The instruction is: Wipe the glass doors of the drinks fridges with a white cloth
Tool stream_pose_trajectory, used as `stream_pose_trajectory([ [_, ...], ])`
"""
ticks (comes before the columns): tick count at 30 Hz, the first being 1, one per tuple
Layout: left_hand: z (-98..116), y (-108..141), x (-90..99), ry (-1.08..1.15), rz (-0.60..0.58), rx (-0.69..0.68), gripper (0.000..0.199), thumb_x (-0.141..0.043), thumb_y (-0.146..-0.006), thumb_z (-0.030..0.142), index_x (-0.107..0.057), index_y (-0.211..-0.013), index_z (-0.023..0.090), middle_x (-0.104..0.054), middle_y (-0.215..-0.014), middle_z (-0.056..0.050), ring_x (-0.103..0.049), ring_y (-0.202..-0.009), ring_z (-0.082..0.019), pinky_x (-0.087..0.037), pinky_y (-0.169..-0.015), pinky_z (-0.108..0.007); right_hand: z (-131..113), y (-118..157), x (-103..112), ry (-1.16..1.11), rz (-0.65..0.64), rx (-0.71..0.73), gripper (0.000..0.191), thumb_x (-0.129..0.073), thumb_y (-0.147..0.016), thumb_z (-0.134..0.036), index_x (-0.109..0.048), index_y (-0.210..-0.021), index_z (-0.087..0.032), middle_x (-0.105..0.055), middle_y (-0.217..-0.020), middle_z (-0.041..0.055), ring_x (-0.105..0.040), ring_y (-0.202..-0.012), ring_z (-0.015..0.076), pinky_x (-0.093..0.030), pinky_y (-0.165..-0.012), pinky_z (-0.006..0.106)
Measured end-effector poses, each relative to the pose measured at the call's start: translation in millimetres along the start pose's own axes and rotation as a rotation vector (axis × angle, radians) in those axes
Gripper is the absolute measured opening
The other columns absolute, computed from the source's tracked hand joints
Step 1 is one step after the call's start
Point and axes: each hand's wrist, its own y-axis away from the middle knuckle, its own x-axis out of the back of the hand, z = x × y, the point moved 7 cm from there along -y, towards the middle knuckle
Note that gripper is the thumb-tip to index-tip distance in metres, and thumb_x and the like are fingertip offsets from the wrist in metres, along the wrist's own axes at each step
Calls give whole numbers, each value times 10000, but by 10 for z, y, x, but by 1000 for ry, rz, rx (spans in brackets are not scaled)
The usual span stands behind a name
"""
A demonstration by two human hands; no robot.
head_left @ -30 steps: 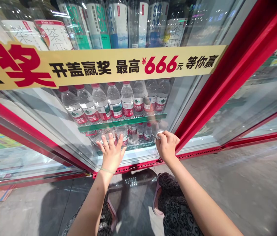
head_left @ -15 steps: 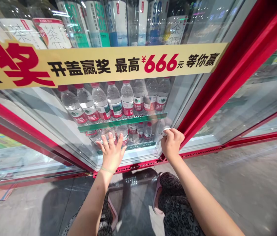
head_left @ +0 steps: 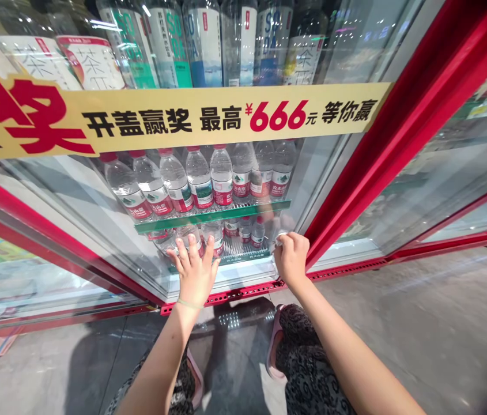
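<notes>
A glass cooler door (head_left: 243, 288) in a red frame fills the space before me. My left hand (head_left: 195, 268) is at its lower part with the fingers spread, holding nothing; whether the palm presses the pane I cannot tell. Low on the right side of the pane, my right hand (head_left: 293, 256) is closed on a small white wad (head_left: 279, 236), which looks like crumpled tissue and mostly hides under the fingers. Its faint reflection shows in the glass. Behind the pane, water bottles (head_left: 197, 181) with red caps stand on a green-edged shelf (head_left: 212, 218).
A yellow banner (head_left: 226, 115) with large print crosses the glass. Above it are larger soda and tea bottles (head_left: 204, 43). A thick red post (head_left: 381, 138) separates this door from the one on the right. Grey floor tiles (head_left: 381, 323) lie beneath my feet.
My right hand has shifted a little to the left across the glass with the white wad. My left hand stays spread in nearly the same place. The view has turned slightly.
</notes>
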Motion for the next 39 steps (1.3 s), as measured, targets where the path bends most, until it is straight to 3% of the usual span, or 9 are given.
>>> stream_pose_trajectory([
  [3, 91, -9, 96, 1, 55, 6, 1016, -806, -825, 301, -183, -1627, 328, 69, -1704, -199, 20, -1534, -519, -205, -1162, -791, -98, -5, -33, 10, -26, 91, 355, -554, -801, -49, -588, -1083, -262, -558, -1087, 60, -513, -1032, 208, -401, -900, 363],
  [6, 229, -8, 114, 10, 79, -40, 984, -775, -856, 309, -164, -1626, 343, -12, -1712, -191, -24, -1548, -492, -184, -1177, -781, -59, -20, 22, 19, 50, 16, 361, -526, -800, -31, -576, -1084, -249, -553, -1076, 67, -510, -1017, 210, -405, -887, 365],
  [13, 541, -28, -84, 26, -59, -86, 908, -769, -857, 344, -248, -1601, 385, -264, -1680, -157, -189, -1551, -452, -172, -1204, -746, -113, 13, -29, -55, -39, 101, 345, -568, -804, -48, -627, -1082, -244, -578, -1064, 64, -518, -1022, 210, -420, -886, 363],
  [17, 677, -92, -118, 72, -86, -76, 893, -751, -871, 356, -238, -1601, 387, -262, -1684, -139, -182, -1557, -442, -140, -1209, -751, 76, 23, 21, -25, 23, -53, 384, -528, -801, -33, -607, -1118, -237, -569, -1069, 74, -522, -988, 216, -448, -868, 379],
  [20, 751, -137, -142, 94, -91, -60, 885, -758, -866, 349, -260, -1596, 390, -236, -1693, -137, -159, -1559, -453, -142, -1198, -765, 56, 35, -7, -44, -17, -19, 373, -535, -802, -33, -605, -1109, -233, -577, -1060, 76, -528, -982, 216, -454, -860, 375],
  [23, 792, -160, -177, 81, -75, -46, 908, -791, -835, 358, -290, -1591, 378, -234, -1689, -161, -147, -1553, -478, -149, -1176, -790, -3, 32, 3, -74, -11, 55, 365, -546, -811, -32, -592, -1110, -236, -581, -1040, 64, -537, -991, 210, -453, -871, 365],
  [28, 790, -164, -297, 68, -102, -42, 882, -801, -823, 370, -343, -1576, 369, -264, -1673, -189, -168, -1539, -507, -134, -1143, -827, 104, 0, 78, -13, 49, -79, 399, -516, -803, -10, -558, -1133, -230, -565, -1062, 75, -528, -968, 213, -464, -842, 359],
  [32, 757, -172, -391, 78, -131, -24, 851, -805, -817, 362, -388, -1558, 366, -309, -1652, -199, -199, -1523, -530, -122, -1110, -858, 74, -75, 103, -62, 45, 55, 359, -546, -824, -25, -578, -1120, -225, -578, -1047, 65, -540, -969, 207, -451, -850, 346],
  [39, 773, -179, -470, 30, -97, -44, 877, -821, -800, 403, -381, -1558, 369, -230, -1670, -237, -213, -1490, -587, -135, -1061, -892, 172, -43, 127, -51, 50, -33, 361, -520, -838, -15, -595, -1123, -225, -588, -1053, 71, -532, -981, 217, -461, -858, 360],
])
